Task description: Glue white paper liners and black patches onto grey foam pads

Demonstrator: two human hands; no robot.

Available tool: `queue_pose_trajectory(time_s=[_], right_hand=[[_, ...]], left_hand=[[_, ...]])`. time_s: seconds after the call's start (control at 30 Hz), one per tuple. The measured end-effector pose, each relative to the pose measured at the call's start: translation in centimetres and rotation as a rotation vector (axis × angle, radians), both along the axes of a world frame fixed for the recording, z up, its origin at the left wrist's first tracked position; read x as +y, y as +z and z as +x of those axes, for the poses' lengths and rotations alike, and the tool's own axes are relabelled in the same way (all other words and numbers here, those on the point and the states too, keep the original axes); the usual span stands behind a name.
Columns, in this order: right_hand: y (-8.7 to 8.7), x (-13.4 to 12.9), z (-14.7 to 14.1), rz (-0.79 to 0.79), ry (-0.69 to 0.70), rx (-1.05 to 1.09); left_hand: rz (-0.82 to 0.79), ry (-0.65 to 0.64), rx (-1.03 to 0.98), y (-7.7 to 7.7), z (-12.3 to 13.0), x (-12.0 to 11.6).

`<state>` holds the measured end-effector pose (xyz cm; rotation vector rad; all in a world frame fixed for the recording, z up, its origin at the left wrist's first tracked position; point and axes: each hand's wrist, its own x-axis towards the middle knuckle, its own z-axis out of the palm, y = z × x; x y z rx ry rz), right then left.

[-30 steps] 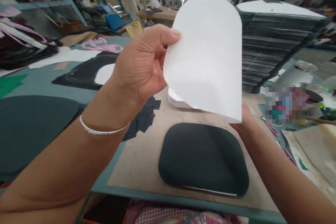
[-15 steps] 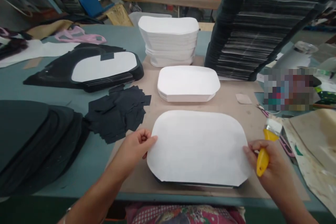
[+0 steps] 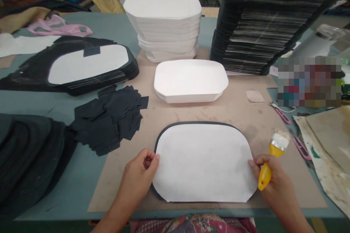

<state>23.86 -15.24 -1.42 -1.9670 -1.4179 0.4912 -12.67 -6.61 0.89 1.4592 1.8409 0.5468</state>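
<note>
A white rounded panel (image 3: 203, 164) lies over a slightly larger black piece (image 3: 197, 122), whose dark rim shows along the top and left. My left hand (image 3: 143, 169) pinches the panel's left edge between thumb and curled fingers. At the right edge, my right hand (image 3: 273, 176) presses thumb and finger on the same panel. That hand also holds a flat paintbrush (image 3: 273, 149) with a yellow handle, its pale bristles pointing up and away. Beyond the panel sits a low stack of white panels (image 3: 190, 80).
Brown board (image 3: 109, 185) covers the middle of the green table. A tall black stack (image 3: 262, 25) and a white stack (image 3: 169, 29) stand behind. Black scraps (image 3: 112, 120) and black sheets (image 3: 30, 153) lie left. Pink-handled scissors (image 3: 300, 147) lie right.
The white panel has come down towards me, baring the black rim along its top. Both hands moved with it, still at its edges. The head view has tilted down.
</note>
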Motion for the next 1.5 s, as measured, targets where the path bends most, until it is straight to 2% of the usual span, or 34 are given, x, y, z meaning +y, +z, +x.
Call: queue_pose_trajectory(time_s=[0.2,0.63,0.83,0.93,1.03,1.5], right_hand=[[0.4,0.5,-0.6,-0.044,-0.04,0.002],[0.1,0.7,-0.4,-0.063,0.022,-0.06],[2.1,1.6,-0.2,-0.214,0.098,-0.192],[3.6,2.3,0.2,-0.278,0.163,-0.172],[4.3,2.7,0.5,-0.272,0.19,-0.148],[3.7,2.3,0.8,-0.198,0.175,-0.235]], left_hand=[[-0.025,0.016,0.027,-0.3,0.0,0.1],[-0.073,0.031,0.071,-0.3,0.0,0.2],[-0.107,-0.095,0.163,-0.7,-1.2,1.1],[-0.129,-0.15,0.146,-0.4,-1.5,1.7],[-0.117,-0.171,0.159,0.0,-1.4,2.1],[-0.013,-0.177,0.091,-0.6,-1.2,1.7]])
